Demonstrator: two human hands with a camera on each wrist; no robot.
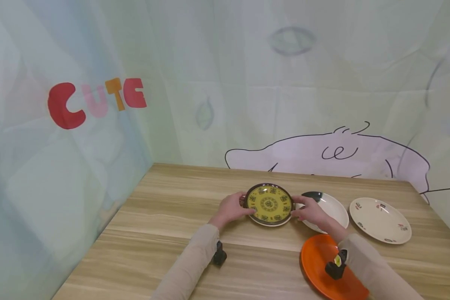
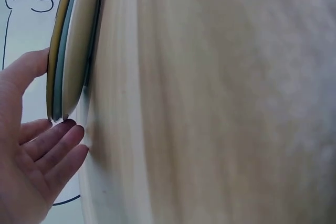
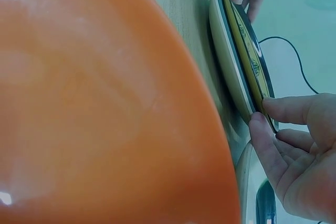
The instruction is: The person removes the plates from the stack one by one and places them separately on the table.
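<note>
A yellow patterned plate (image 1: 268,204) with a dark rim tops a small stack in the middle of the table. Beneath it, the left wrist view shows a teal-edged layer (image 2: 62,51) and a cream plate (image 2: 79,45). My left hand (image 1: 230,209) holds the stack's left side, thumb over the yellow rim and fingertips by the lower edge. On the opposite side my right hand (image 1: 313,214) pinches the yellow plate's rim between thumb and fingers. Whether the stack's base touches the table cannot be told.
Right of the stack lies a white plate (image 1: 331,210) with a dark green patch, partly behind my right hand. Farther right is a cream oval plate (image 1: 380,221) with small prints. An orange plate (image 1: 316,258) sits under my right forearm. A printed cloth (image 1: 210,83) hangs behind the wooden table (image 1: 165,200).
</note>
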